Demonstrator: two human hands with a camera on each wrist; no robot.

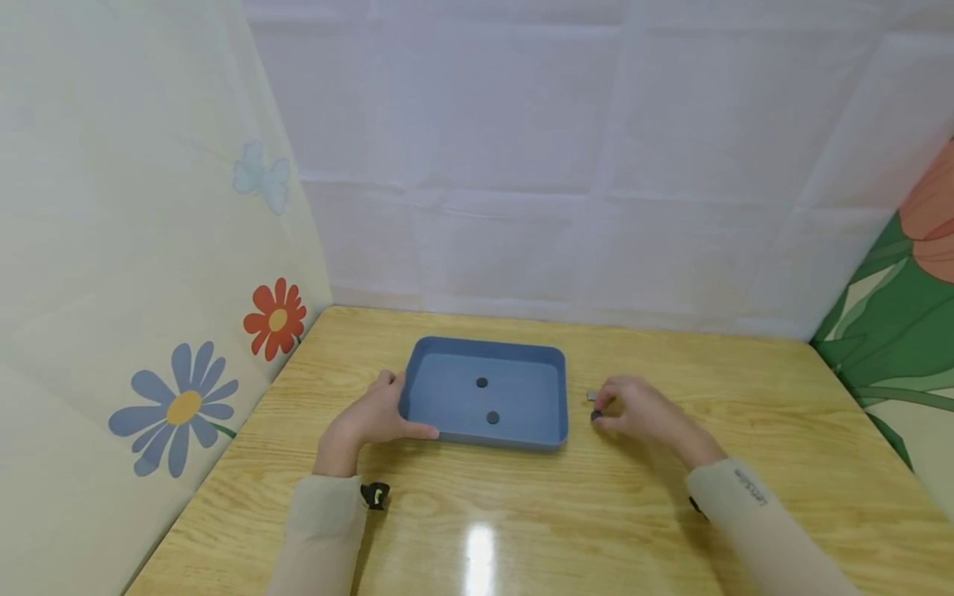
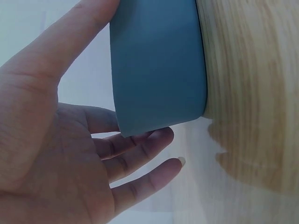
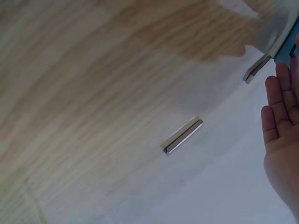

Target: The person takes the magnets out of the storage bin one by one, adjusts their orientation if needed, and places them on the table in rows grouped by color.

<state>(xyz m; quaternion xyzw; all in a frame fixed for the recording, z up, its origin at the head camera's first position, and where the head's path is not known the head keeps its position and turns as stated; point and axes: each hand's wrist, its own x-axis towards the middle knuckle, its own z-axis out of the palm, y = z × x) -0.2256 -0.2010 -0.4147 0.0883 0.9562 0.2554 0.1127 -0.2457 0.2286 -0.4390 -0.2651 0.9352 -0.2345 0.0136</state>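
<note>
A shallow blue rectangular tray point(image 1: 484, 440) sits on the wooden table, with two small dark round discs point(image 1: 493, 418) on its floor. My left hand point(image 1: 371, 414) grips the tray's near left corner, thumb along the front wall and fingers at the left side. The left wrist view shows this hand point(image 2: 88, 140) around the tray's outer wall point(image 2: 159, 60). To the right of the tray, my right hand point(image 1: 641, 412) pinches another small dark disc point(image 1: 596, 415) between thumb and fingertips, low over the table. In the right wrist view, the hand point(image 3: 285, 112) is partly out of frame.
A small silvery piece point(image 1: 592, 396) lies beside the right fingertips. Two slim silver-edged pieces show in the right wrist view, one near the middle point(image 3: 183, 136). White cloth point(image 1: 522, 207) hangs behind the wooden table point(image 1: 566, 513), with flower-printed cloth point(image 1: 186, 248) along the left.
</note>
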